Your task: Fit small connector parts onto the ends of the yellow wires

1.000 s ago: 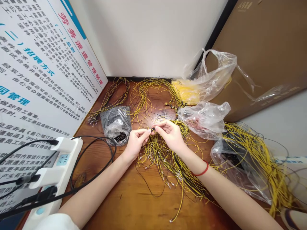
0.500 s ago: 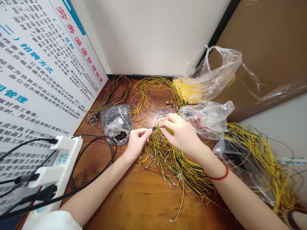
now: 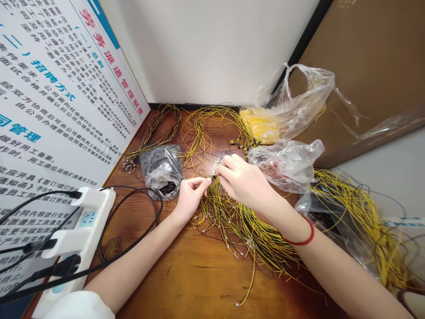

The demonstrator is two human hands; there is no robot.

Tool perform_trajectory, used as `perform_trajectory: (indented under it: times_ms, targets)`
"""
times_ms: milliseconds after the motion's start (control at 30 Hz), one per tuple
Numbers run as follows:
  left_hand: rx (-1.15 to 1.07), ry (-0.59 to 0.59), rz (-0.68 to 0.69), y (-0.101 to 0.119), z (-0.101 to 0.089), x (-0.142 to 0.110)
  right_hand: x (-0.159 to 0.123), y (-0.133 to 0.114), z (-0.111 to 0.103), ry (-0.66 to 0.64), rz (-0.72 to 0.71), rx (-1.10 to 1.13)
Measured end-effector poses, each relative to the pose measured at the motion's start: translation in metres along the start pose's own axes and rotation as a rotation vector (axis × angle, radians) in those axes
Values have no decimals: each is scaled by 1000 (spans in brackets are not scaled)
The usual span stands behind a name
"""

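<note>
Our left hand (image 3: 190, 197) pinches a part (image 3: 214, 177), likely light, best end-held; whether our right hand (image 3: 244, 182) grips, we can't tell.

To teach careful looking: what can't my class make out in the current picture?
Head view: the dark piece in the left grip: too small, partly covered.
Head view: what, if anything, the right grip pinches: its curled shape hides this.
Head view: part of the wires: hidden behind the right arm.
Head view: the grey bag: deeper contents hidden by its crumpled plastic.
Head view: the power strip: near end cut off by the bottom edge.
</note>
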State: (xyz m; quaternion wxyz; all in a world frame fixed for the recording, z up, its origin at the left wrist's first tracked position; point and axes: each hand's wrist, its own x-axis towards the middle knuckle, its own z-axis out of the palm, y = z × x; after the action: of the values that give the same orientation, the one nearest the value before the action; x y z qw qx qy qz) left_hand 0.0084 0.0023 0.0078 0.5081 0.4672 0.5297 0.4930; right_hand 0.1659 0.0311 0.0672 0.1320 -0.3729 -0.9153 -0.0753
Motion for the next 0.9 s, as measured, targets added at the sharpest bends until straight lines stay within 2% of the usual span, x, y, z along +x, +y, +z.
perform_trajectory:
  times_ms: [233,567,700,900]
  targets:
    - [17,-6,20,1,-1,0,1,-3,0,32,-9,-26]
    - [16,-5,14,0,-1,0,4,-7,3,-1,-22,-54]
    - [6,-5,18,-1,-1,1,5,-5,2,-21,-4,8]
    - [-22,-2,8,-1,-1,1,5,0,3,-56,102,225]
